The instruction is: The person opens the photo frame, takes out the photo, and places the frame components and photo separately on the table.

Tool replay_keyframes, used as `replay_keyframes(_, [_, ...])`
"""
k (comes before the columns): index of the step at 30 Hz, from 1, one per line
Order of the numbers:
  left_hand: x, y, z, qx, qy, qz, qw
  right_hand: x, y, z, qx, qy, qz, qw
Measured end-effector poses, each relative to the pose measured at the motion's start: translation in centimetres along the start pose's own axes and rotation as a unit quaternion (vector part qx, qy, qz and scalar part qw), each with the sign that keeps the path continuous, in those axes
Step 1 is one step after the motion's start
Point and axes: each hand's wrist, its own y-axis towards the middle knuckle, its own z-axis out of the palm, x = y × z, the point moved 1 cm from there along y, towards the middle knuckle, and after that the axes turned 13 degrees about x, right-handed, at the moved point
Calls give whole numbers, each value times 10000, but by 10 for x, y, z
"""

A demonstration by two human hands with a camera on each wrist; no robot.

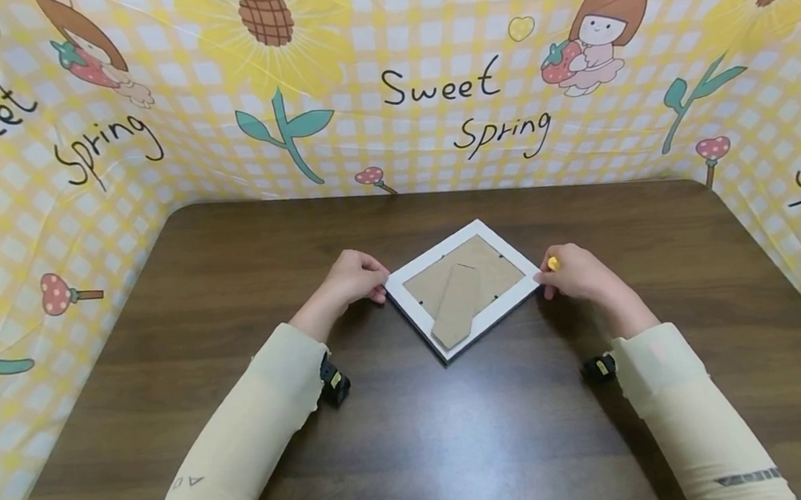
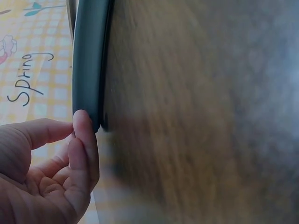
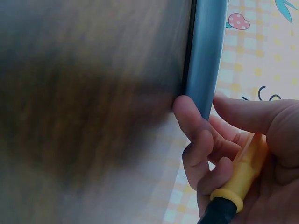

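Observation:
A picture frame (image 1: pixel 498 273) with a white border shows its brown backing board, its stand leg (image 1: pixel 458 309) and several small dark tabs. It is turned so one corner points toward me. My left hand (image 1: pixel 354 277) pinches the left corner between thumb and fingertips. At the opposite corner, my right hand (image 1: pixel 575 272) pinches the edge the same way. That hand also keeps a yellow-and-black handle (image 3: pixel 240 179) tucked across its palm under the curled fingers; the tool's far end is hidden. In both wrist views the frame's dark grey side rises from the fingertips.
A dark brown wooden table (image 1: pixel 420 457) lies below, with a bright reflection near its middle. Yellow checked cloth (image 1: pixel 423 30) with flowers and lettering stands around the back and sides. Small black devices (image 1: pixel 335 383) sit at both cuffs.

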Motion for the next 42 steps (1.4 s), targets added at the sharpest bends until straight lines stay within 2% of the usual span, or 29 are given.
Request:
replay_keyframes(9, [-3, 6, -5, -96, 96, -27, 9999, -1, -8, 6, 7, -129, -79, 9999])
replay_keyframes(16, [-8, 11, -6, -192, 491, -45, 9986, -1, -13, 10, 2, -164, -31, 9999])
replay_keyframes(27, [-18, 15, -11, -216, 775, -83, 9967, 2, -19, 17, -62, -123, -126, 9998])
replay_keyframes(30, [-18, 14, -11, -186, 670, -86, 9975, 2, -19, 16, 14, -77, -158, 9998])
replay_keyframes(34, [-14, 11, -10, -227, 242, -94, 9994, 3, -18, 10, 119, -96, -206, 9997])
replay_keyframes(38, [-6, 4, -8, -222, -75, -119, 9997, 8, -15, -3, 69, -124, -240, 9996])
replay_keyframes(42, [1, -6, -4, -55, -189, -176, 9997, 14, -11, -19, -48, -151, -161, 9997])
